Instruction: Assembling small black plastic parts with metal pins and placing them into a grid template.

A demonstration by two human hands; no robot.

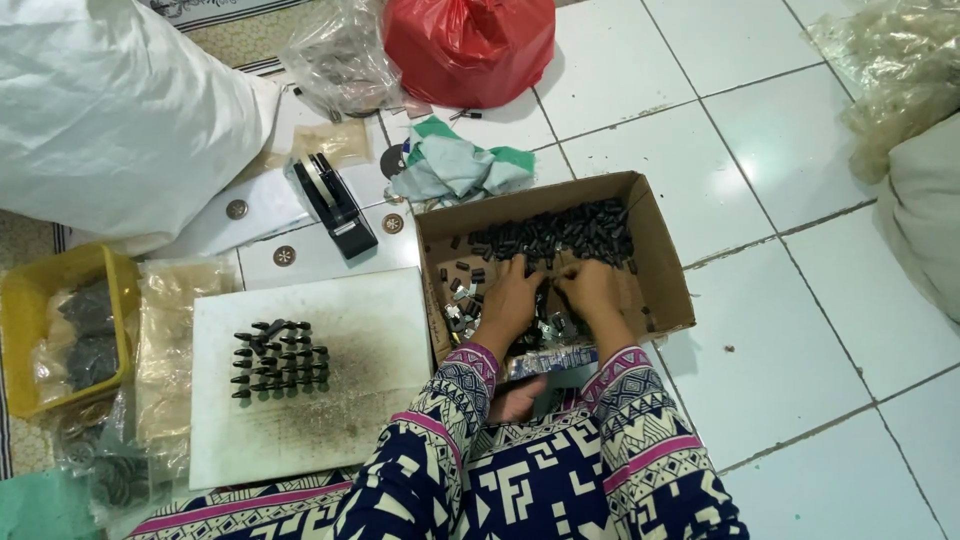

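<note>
Both hands reach into an open cardboard box (660,250) on the tiled floor. The box holds a heap of small dark metal parts (560,235) and some shiny silver pieces (458,315). My left hand (508,300) rests palm down among the parts near the box's middle. My right hand (590,288) lies beside it, fingers curled into the dark pieces. Whether either hand grips a part is hidden by the fingers. To the left lies a white board (340,400) with rows of dark parts (280,358) standing on it.
A black tape dispenser (335,205) and a green-white cloth (455,165) lie behind the board. A red plastic bag (470,45), a large white sack (110,110), a yellow tub (20,330) and clear plastic bags (900,70) surround the spot.
</note>
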